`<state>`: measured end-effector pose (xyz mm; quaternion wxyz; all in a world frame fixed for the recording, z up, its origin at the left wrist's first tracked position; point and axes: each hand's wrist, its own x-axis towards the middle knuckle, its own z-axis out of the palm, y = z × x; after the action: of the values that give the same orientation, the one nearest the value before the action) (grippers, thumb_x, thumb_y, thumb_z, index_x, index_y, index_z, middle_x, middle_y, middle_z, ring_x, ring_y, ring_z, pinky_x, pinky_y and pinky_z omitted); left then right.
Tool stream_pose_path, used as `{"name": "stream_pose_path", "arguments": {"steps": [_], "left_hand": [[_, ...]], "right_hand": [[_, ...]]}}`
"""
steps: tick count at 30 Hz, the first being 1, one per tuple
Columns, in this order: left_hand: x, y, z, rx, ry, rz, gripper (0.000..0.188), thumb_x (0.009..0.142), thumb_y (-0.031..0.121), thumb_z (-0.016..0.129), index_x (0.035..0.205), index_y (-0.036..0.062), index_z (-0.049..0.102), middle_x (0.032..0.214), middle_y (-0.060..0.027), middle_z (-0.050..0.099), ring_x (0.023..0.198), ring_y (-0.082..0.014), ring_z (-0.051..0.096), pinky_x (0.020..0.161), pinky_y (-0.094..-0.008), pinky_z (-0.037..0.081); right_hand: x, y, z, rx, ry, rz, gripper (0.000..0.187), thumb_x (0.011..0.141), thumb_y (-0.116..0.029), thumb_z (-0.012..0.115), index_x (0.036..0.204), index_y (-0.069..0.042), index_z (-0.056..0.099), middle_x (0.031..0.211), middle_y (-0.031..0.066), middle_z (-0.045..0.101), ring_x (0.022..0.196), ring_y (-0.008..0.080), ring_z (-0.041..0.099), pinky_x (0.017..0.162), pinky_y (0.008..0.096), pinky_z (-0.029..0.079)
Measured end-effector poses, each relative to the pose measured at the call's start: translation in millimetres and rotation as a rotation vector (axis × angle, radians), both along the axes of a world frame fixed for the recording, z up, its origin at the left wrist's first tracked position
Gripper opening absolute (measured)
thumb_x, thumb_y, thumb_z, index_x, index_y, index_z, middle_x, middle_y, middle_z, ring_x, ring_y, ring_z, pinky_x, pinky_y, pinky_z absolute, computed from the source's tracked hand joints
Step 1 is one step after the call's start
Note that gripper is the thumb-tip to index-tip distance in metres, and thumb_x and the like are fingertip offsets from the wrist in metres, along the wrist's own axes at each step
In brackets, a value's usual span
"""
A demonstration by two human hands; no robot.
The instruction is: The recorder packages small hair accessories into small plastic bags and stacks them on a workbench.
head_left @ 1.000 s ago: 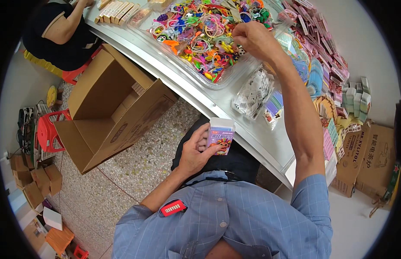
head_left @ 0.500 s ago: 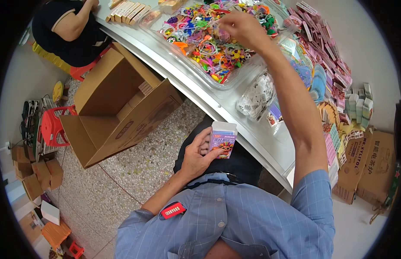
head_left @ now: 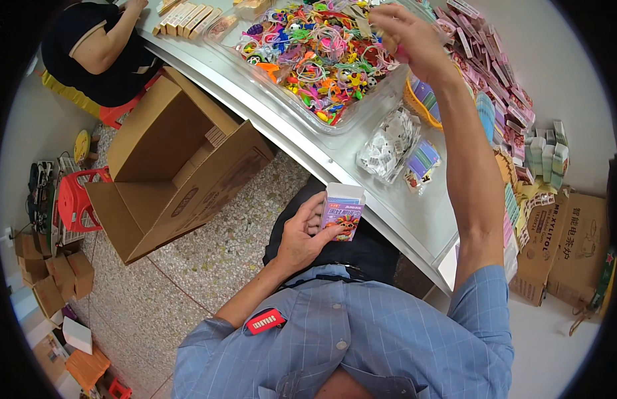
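The left hand (head_left: 307, 234) is low, close to the person's lap. Its fingers are curled around a small box (head_left: 342, 211) with a white top and a purple front with a bright picture. The box stands up straight, and the thumb presses on its front. The box sits at about 2 o'clock from the middle of that hand.

The right hand (head_left: 409, 36) is far away from the box, up at about 1 o'clock from it, with the arm stretched out long. It is over the far end of a clear tray (head_left: 362, 118) full of little colourful toys (head_left: 308, 53). The fingers are bunched together, and a bit of pink shows between them. I cannot tell what the pink bit is.

Between the two hands runs the edge of a grey table (head_left: 302, 149). A clear bag (head_left: 387, 143) of small white bits lies on the table at 1 o'clock from the box. An open brown carton (head_left: 169, 179) stands on the floor at 9 o'clock from the box. Another person (head_left: 96, 50) sits at the table at 10 o'clock.
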<state>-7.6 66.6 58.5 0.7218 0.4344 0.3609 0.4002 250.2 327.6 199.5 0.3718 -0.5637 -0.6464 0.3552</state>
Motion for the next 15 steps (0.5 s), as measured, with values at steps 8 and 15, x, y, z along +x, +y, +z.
{"name": "stream_pose_path", "arguments": {"steps": [8, 15], "left_hand": [[-4.9, -3.1, -3.4, -0.015, 0.011, 0.029, 0.067, 0.088, -0.003, 0.074, 0.147, -0.0029, 0.04, 0.116, -0.0141, 0.066, 0.099, -0.0164, 0.069, 0.083, -0.0269, 0.058], [-1.2, -1.1, 1.2, 0.007, 0.013, 0.016, 0.068, 0.088, -0.003, 0.074, 0.147, -0.0022, 0.04, 0.116, -0.0133, 0.066, 0.098, -0.0155, 0.069, 0.082, -0.0261, 0.058]], "right_hand": [[-10.4, 8.3, -33.0, 0.061, -0.717, 0.305, 0.039, 0.09, -0.032, 0.073, 0.109, 0.002, 0.072, 0.081, 0.0112, 0.07, 0.067, 0.0165, 0.059, 0.062, 0.0352, 0.048], [-2.1, 0.6, 0.8, 0.056, 0.019, -0.012, 0.024, 0.096, -0.032, 0.07, 0.097, -0.009, 0.076, 0.066, -0.0081, 0.051, 0.057, 0.0014, 0.042, 0.053, 0.0222, 0.033]]}}
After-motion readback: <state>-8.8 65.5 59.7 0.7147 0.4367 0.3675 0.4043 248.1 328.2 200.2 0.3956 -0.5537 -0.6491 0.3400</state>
